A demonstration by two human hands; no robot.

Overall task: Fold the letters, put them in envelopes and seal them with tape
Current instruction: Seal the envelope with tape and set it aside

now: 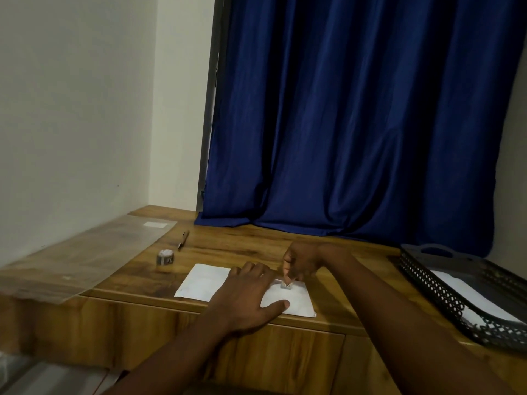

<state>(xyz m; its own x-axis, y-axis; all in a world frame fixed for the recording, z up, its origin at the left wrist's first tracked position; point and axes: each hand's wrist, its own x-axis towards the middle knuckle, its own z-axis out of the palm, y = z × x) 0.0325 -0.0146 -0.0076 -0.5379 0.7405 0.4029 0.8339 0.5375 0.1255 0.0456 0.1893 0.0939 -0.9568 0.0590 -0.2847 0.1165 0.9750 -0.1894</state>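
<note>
A white envelope (199, 283) lies flat near the front edge of the wooden desk (251, 246). My left hand (248, 295) rests flat on its middle with fingers spread, thumb pointing right. My right hand (302, 263) is curled just behind the envelope's right half and pinches a small patterned piece of tape (286, 285) down on the paper. A small roll of tape (165, 256) stands on the desk to the left, apart from both hands.
A pen (183, 239) lies behind the tape roll. A clear plastic sleeve (85, 255) covers the desk's left side. A black mesh tray (462, 297) holding white paper (479, 297) sits at the right. A blue curtain (356, 124) hangs behind.
</note>
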